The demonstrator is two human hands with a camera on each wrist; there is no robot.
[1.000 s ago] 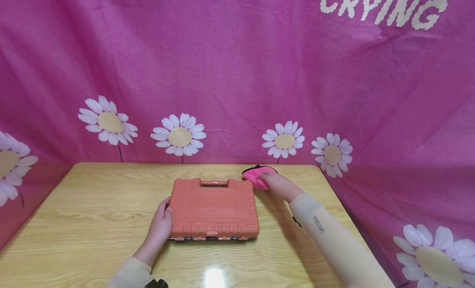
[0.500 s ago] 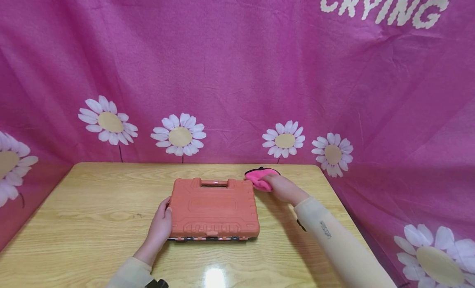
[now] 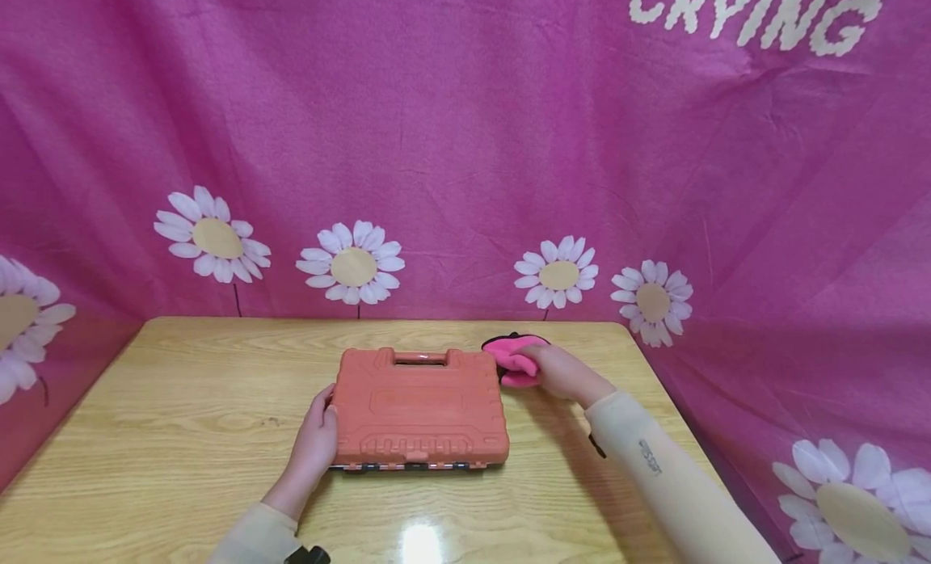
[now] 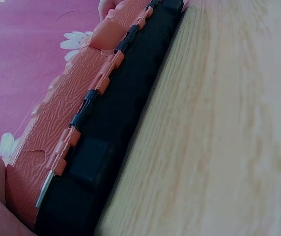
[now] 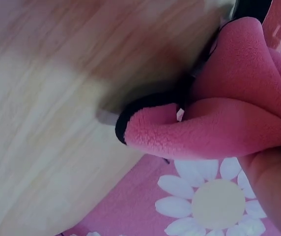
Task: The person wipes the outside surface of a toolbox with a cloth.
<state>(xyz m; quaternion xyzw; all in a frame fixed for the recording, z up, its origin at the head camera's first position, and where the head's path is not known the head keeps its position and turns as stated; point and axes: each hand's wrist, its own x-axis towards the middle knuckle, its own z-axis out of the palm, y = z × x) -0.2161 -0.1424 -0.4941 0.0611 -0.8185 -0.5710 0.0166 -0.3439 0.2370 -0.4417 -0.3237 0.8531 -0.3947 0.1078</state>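
An orange plastic carrying case (image 3: 420,406) lies flat on the wooden table, its handle toward the back. My left hand (image 3: 314,436) grips its left side, thumb over the top edge. The left wrist view shows the case's black lower half (image 4: 94,157) and the hinges (image 4: 84,109) along the near side. At the case's back right corner, my right hand (image 3: 566,372) holds a bunched pink cloth (image 3: 509,354) with black edging. In the right wrist view the folded pink cloth (image 5: 229,123) sits right by the case's side, and most of the fingers are hidden.
The light wooden table (image 3: 182,410) ends at a back edge against a magenta curtain (image 3: 451,144) printed with white daisies. More of the curtain hangs along both sides. A bright light reflection shows near the table's front.
My right hand has drawn the pink cloth slightly toward me and to the right, along the case's back right corner. The case and my left hand have stayed in place.
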